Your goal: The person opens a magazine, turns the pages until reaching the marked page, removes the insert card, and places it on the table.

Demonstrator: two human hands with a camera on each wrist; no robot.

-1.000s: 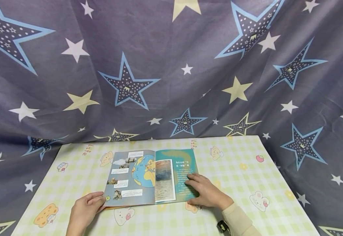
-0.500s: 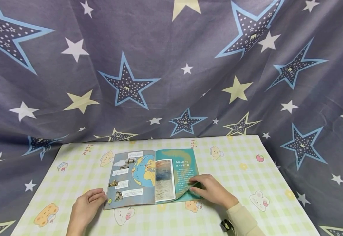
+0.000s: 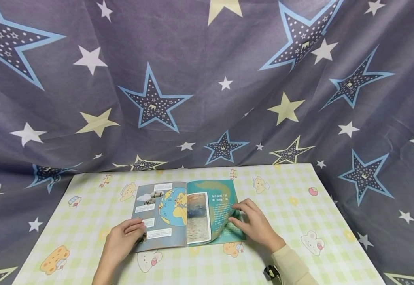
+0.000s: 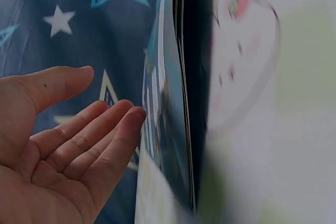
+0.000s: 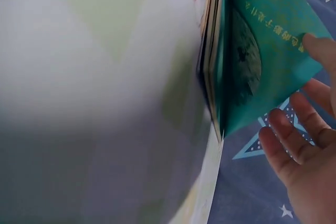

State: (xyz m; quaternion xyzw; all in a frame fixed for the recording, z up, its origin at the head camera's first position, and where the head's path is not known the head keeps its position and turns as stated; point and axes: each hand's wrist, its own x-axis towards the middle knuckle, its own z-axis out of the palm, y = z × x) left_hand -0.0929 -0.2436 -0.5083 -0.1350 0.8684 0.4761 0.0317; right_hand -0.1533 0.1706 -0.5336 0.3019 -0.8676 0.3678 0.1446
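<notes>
A thin open book (image 3: 172,237) lies on the table, its grey left page showing a globe and small photos. Its teal right page (image 3: 219,190), with a framed painting, curls up at the lower outer corner. My right hand (image 3: 258,227) pinches this page's edge between thumb and fingers; the right wrist view shows the thumb on the page's teal underside (image 5: 283,77). Another teal page shows beneath the curl. My left hand (image 3: 123,239) rests with its fingertips on the left page near its outer edge. In the left wrist view its fingers (image 4: 113,153) are loosely extended and hold nothing.
A green-and-white checked tablecloth (image 3: 281,261) with cartoon prints covers the table. A dark curtain (image 3: 199,99) with stars hangs behind and at the sides. A black watch-like device (image 3: 271,272) is at the right wrist, beside a pale sleeve (image 3: 292,265).
My right hand has taken the right page's outer edge and lifted its lower corner into a curl. My left hand has moved right, from the book's edge onto the left page.
</notes>
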